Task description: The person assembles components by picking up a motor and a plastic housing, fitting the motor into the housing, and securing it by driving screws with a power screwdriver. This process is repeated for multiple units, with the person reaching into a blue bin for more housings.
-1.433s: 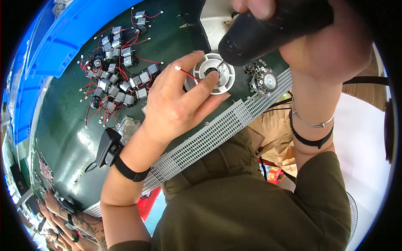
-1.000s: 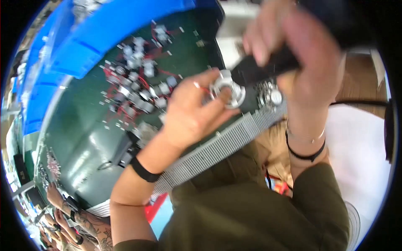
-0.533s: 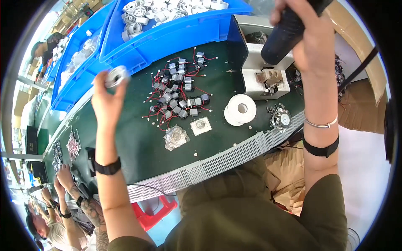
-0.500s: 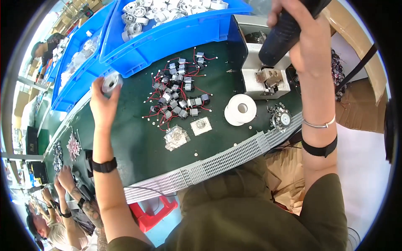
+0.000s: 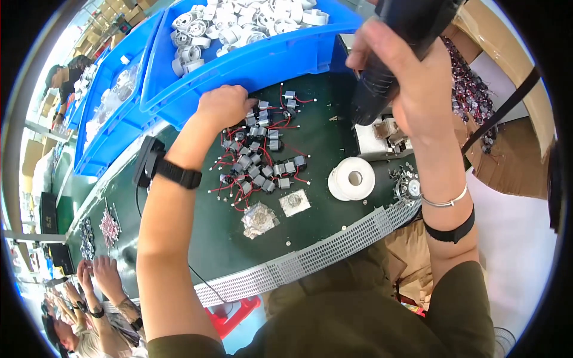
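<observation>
My right hand (image 5: 412,77) is wrapped round a thick black electric screwdriver (image 5: 377,83), its ribbed end pointing down over the white and metal machine (image 5: 369,142). My left hand (image 5: 224,106) is at the far left edge of a heap of small grey motors (image 5: 256,170) with red wires, just in front of a blue bin. Its fingers curl down at the motors and are partly hidden by the back of the hand. What they hold cannot be made out.
A large blue bin (image 5: 239,74) holds many white round parts (image 5: 239,27); another blue bin (image 5: 98,146) stands to its left. Nearer me are a white spool (image 5: 338,182), two silvery patches (image 5: 259,221) and a round metal piece (image 5: 409,188). Co-workers' hands (image 5: 104,277) are at left.
My left hand, which held a whitish round part at the left, has moved right to the motors; that part no longer shows. My right hand has shifted left and lower with the screwdriver.
</observation>
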{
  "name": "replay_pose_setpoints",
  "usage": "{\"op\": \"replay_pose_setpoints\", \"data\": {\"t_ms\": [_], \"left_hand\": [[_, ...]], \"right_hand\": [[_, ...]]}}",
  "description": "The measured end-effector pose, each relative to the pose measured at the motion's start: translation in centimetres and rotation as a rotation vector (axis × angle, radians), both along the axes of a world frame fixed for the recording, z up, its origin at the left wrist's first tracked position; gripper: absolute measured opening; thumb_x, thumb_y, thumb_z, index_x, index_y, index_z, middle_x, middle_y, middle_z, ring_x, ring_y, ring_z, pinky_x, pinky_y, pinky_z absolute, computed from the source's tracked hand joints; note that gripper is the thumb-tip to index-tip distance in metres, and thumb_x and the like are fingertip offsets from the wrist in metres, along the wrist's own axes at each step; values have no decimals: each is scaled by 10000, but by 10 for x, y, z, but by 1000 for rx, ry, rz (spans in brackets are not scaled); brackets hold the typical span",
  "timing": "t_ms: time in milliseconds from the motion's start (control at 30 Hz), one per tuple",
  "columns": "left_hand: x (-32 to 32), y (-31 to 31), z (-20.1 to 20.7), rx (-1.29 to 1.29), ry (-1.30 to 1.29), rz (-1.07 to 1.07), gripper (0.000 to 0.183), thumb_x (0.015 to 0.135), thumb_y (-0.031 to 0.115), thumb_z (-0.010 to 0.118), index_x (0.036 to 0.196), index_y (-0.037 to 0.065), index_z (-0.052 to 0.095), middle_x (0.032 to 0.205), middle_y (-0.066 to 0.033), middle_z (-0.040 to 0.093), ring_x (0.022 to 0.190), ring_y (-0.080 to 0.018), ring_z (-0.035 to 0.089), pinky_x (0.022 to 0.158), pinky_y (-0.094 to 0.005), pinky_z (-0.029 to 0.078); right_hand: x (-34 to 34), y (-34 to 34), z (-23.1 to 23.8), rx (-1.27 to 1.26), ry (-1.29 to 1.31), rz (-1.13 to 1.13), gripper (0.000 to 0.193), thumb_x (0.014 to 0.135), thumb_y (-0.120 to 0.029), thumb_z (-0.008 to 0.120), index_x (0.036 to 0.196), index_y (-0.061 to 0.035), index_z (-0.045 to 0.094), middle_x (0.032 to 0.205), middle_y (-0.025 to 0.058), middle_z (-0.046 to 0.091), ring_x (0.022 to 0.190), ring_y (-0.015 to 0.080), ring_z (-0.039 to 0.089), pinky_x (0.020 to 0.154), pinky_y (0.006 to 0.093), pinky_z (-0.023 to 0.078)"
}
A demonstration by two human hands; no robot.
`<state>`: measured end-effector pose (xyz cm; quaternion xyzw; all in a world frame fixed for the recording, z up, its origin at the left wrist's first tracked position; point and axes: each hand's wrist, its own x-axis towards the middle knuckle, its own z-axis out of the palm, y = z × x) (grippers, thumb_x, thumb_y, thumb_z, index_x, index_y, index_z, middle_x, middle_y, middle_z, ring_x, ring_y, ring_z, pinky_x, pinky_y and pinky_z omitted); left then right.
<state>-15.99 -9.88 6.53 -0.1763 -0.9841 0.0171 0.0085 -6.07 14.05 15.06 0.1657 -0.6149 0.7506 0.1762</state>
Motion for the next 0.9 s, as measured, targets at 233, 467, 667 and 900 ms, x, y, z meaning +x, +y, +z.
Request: {"op": "replay_pose_setpoints", "data": {"t_ms": [233, 467, 667, 900], "left_hand": [[33, 6, 40, 367, 146, -304, 217, 898, 197, 543, 839, 1, 617, 822, -191, 614, 789, -367, 599, 682, -433, 477], [90, 36, 77, 594, 95, -699, 77, 840, 54, 615, 836, -22, 601, 747, -127, 570, 676, -292, 554, 625, -355, 449], [3, 8, 109, 810, 236, -184, 250, 900, 153, 536, 1049, -23, 632, 866, -164, 643, 783, -225, 626, 718, -289, 493], [-139, 30, 51, -124, 113, -189, 372, 809, 326, 607, 998, 10, 653, 999, -225, 643, 948, -370, 618, 819, -431, 496]], "right_hand": [[23, -3, -49, 370, 302, -321, 465, 768, -100, 720, 1163, 5, 498, 1054, 101, 543, 849, 151, 547, 723, 284, 475], [25, -17, -52, 698, -93, 209, 332, 773, -104, 694, 1067, -9, 574, 940, 144, 638, 779, 300, 626, 712, 374, 495], [35, 1, -61, 526, -149, 230, 202, 791, -5, 681, 981, 0, 615, 938, 53, 617, 755, 85, 572, 632, 220, 468], [45, 9, -67, 527, -80, 283, 198, 771, -37, 699, 964, -31, 656, 925, 81, 640, 720, 133, 621, 604, 244, 520]]}}
